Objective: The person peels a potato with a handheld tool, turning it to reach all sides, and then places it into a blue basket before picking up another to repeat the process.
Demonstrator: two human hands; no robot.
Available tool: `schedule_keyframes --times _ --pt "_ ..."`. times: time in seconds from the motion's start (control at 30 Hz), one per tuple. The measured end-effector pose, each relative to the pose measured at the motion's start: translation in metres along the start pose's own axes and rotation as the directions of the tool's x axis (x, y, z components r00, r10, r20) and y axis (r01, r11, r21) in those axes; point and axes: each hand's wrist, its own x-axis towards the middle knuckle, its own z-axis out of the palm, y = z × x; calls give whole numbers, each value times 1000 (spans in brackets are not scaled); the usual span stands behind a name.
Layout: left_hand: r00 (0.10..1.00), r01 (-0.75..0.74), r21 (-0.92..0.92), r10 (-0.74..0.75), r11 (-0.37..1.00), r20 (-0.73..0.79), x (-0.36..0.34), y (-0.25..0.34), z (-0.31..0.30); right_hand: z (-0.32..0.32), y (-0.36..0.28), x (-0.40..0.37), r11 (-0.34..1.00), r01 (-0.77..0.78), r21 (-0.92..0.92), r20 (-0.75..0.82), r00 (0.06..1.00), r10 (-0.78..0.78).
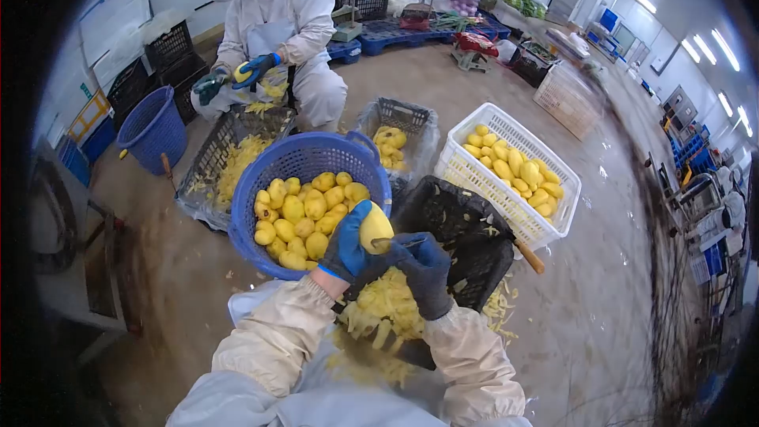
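In a blue glove, my left hand [348,247] is wrapped round a yellow peeled fruit [375,227] above the edge of the round blue basket [243,225]. My right hand [424,269], in a dark glove, is closed on a small tool [383,243] whose tip meets the fruit's lower right side; most of the tool is hidden. Many yellow fruits [304,213] fill the blue basket. Pale peelings [383,304] lie heaped below my hands, beside a black crate [498,262].
A white crate [571,209] of smooth yellow fruits stands right, a wooden handle [528,256] near its corner. Across from me a seated co-worker [288,20] in white holds another fruit over a crate of peelings [237,166]. An empty blue basket [154,130] stands left.
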Motion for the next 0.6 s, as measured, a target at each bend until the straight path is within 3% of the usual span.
schedule_keyframes --times 0.03,0.1,0.17,0.23,0.3,0.37,0.43,0.5,0.57,0.6 --pt "999 -27 43 26 999 24 -2 1 1 -5 -5 5 1000 0 0 5 1000 0" --pt "994 -84 126 75 988 75 -6 2 2 -22 -18 19 997 37 70 -193 981 -23" --pt "986 -135 212 109 968 129 -8 3 3 -41 -16 27 999 2 51 -210 978 9" --pt "989 -97 125 83 987 119 0 1 -3 -35 -19 23 999 -29 28 -228 973 35" --pt "993 -61 25 58 998 104 5 -2 -8 -2 -25 0 996 -7 88 40 999 4" --pt "985 -130 162 109 978 135 6 -3 -10 -3 -3 7 997 72 4 66 995 -73" --pt "990 -70 118 54 991 132 2 -1 -5 -29 -4 30 982 -174 81 -152 971 184" --pt "991 -9 77 -2 997 135 9 -1 -10 -45 0 38 984 -113 140 -214 966 141" --pt "954 -301 270 292 915 73 27 -6 -31 -38 -19 35 976 -123 181 -151 977 151" --pt "953 -303 265 296 916 67 23 -3 -24 -24 -22 23 983 -97 158 -58 993 107"
